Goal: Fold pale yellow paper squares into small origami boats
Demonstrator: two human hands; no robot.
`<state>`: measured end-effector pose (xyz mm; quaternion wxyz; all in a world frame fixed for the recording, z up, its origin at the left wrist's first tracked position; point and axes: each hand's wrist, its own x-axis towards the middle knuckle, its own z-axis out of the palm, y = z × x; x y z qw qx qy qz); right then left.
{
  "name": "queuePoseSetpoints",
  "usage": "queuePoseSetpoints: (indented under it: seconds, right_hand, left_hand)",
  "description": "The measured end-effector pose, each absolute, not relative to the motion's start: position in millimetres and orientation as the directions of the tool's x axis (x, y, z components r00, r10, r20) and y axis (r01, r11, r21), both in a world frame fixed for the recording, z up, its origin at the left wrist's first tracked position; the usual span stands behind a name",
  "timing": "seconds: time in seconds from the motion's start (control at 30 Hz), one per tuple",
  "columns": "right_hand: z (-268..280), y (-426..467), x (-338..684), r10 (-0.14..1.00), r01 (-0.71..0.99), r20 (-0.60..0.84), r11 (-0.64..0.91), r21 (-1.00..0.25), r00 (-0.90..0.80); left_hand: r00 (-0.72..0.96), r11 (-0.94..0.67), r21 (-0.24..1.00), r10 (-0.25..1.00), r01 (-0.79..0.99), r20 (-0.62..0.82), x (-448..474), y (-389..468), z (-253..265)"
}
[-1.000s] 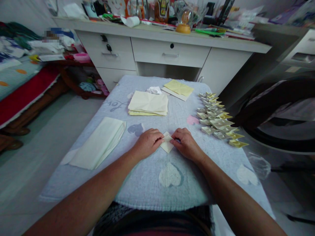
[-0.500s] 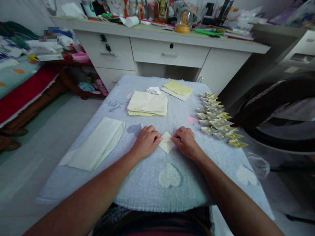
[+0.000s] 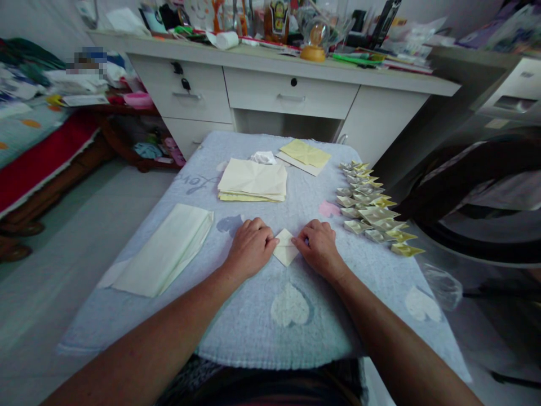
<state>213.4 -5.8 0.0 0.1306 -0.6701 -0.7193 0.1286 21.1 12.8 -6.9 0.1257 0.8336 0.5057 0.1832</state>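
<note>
A small folded paper square [image 3: 286, 252], cream and turned like a diamond, lies on the cloth-covered table between my hands. My left hand [image 3: 252, 243] pinches its left corner between thumb and curled fingers. At the opposite corner, my right hand [image 3: 318, 246] holds the paper the same way. A crease runs across the square between my thumbs. Beyond my hands sits a stack of cream and yellow paper sheets [image 3: 252, 179]. To the right stand rows of small folded paper boats [image 3: 374, 214], pale and yellow.
A folded white paper bundle [image 3: 163, 251] lies at the left of the table. A crumpled white tissue [image 3: 262, 157] and loose yellow paper [image 3: 305, 152] rest at the back. Behind stands a white desk [image 3: 291, 96] crowded with items; a washing machine [image 3: 513, 107] is at right.
The view has shifted very slightly. Both my hands keep their pinch on the folded paper square, with hardly any movement.
</note>
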Motion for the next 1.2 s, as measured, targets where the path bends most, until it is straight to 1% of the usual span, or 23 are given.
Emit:
queuePoseSetpoints:
  seconds: [0.3, 0.67, 0.93, 1.2]
  right_hand:
    - [0.2, -8.1, 213.9, 0.996, 0.934, 0.038, 0.093, -0.346, -0.084]
    - [2.1, -7.7, 214.4, 0.995, 0.925, 0.021, 0.098, -0.366, -0.097]
    - [4.3, -7.7, 211.3, 0.996, 0.945, -0.004, 0.084, -0.316, -0.09]
    - [2.2, -10.5, 209.0, 0.997, 0.953, 0.032, 0.08, -0.291, -0.073]
  left_hand:
    - [0.4, -0.441, 0.383, 0.897, 0.811, 0.186, 20.7, 12.1, -8.3]
    - [0.419, -0.455, 0.417, 0.89, 0.787, 0.181, 19.9, 13.4, -4.2]
    - [0.435, -0.471, 0.367, 0.882, 0.803, 0.18, 21.3, 12.8, -4.7]
    - [0.412, -0.446, 0.338, 0.895, 0.829, 0.172, 25.1, 11.6, -2.9]
